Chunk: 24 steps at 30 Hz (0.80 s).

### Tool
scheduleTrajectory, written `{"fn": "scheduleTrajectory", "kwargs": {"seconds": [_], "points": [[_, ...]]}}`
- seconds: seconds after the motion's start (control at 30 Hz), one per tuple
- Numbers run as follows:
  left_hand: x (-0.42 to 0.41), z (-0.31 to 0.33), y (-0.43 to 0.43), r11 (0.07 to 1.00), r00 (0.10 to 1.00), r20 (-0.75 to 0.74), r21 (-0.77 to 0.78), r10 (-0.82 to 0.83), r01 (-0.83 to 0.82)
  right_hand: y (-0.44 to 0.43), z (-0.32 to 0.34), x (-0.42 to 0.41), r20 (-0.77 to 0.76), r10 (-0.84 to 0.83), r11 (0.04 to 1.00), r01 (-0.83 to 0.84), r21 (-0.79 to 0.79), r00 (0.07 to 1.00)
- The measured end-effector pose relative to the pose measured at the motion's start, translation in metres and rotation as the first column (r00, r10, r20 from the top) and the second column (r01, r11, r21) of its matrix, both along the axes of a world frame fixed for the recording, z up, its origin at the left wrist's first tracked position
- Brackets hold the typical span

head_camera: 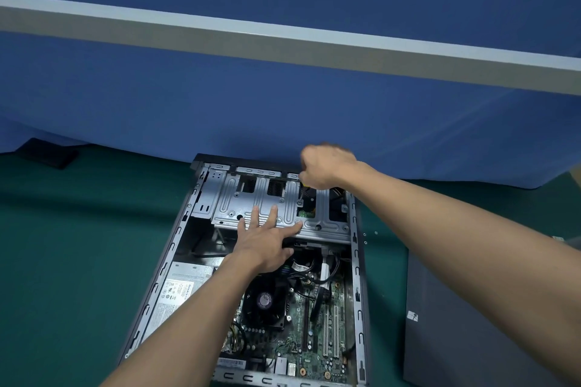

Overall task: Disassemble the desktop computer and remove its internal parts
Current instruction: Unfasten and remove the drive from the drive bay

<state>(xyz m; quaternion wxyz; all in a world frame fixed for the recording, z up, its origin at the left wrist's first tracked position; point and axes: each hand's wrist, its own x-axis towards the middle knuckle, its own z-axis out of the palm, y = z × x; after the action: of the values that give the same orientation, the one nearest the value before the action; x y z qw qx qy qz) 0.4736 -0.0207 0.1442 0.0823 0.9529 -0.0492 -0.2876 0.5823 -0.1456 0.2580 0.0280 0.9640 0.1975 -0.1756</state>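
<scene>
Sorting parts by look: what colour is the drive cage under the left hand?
The drive cage is bare silver-grey metal; the head view shows it best.

The light is soft, even and cool, and seems to come from overhead, with no hard glare. The partition (283, 110) fades from brighter blue at mid-height to a dim band along its foot, where a soft shadow falls on the bench (78, 245). The cage (270, 204) shows a mild sheen, and the hollow of the case (356, 261) below it is dark. The right hand (327, 168) is smeared by motion blur, and the screwdriver (301, 195) it grips is faint. The left hand (264, 242) is sharp. Wide-angle distortion slants the rail (283, 41) and splays the case walls, and the corners go soft.
</scene>
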Motion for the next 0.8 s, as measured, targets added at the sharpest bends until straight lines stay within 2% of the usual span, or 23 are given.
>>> {"fn": "scheduleTrajectory", "kwargs": {"seconds": [0.1,0.2,0.33,0.43,0.5,0.6,0.7,0.8], "points": [[-0.0003,-0.0002,0.0000,1.000,1.000,0.004,-0.001,-0.001,0.001,0.0014,0.0051,-0.0018,-0.073,-0.020,1.000,0.019,-0.010,0.997],[-0.0006,-0.0005,0.0002,1.000,1.000,0.007,-0.007,0.000,0.000,0.0042,0.0065,-0.0012,-0.045,-0.064,0.993,0.058,-0.106,0.997],[-0.0004,-0.0002,0.0003,1.000,1.000,0.002,-0.001,-0.001,0.001,0.0029,0.0061,-0.0036,0.005,0.016,0.998,-0.016,-0.052,1.000],[-0.0003,-0.0003,0.0001,1.000,1.000,0.003,0.004,-0.002,0.002,0.0017,0.0100,-0.0027,-0.091,0.003,1.000,-0.005,-0.021,0.996],[-0.0001,-0.0009,0.0001,1.000,1.000,0.002,-0.001,0.000,0.000,0.0023,0.0113,-0.0022,-0.113,-0.017,0.997,0.009,-0.077,0.993],[-0.0002,-0.0004,0.0008,1.000,1.000,0.002,-0.003,0.003,-0.003,0.0054,0.0084,-0.0017,-0.058,-0.042,0.986,0.032,-0.161,0.997],[-0.0003,-0.0004,0.0005,1.000,1.000,-0.001,-0.005,-0.001,0.001,0.0052,0.0065,-0.0040,0.013,0.016,0.996,-0.015,-0.089,1.000],[-0.0007,0.0011,0.0003,1.000,1.000,0.001,-0.003,0.000,0.000,0.0018,0.0087,-0.0027,-0.061,0.028,0.999,-0.029,-0.022,0.998]]}}
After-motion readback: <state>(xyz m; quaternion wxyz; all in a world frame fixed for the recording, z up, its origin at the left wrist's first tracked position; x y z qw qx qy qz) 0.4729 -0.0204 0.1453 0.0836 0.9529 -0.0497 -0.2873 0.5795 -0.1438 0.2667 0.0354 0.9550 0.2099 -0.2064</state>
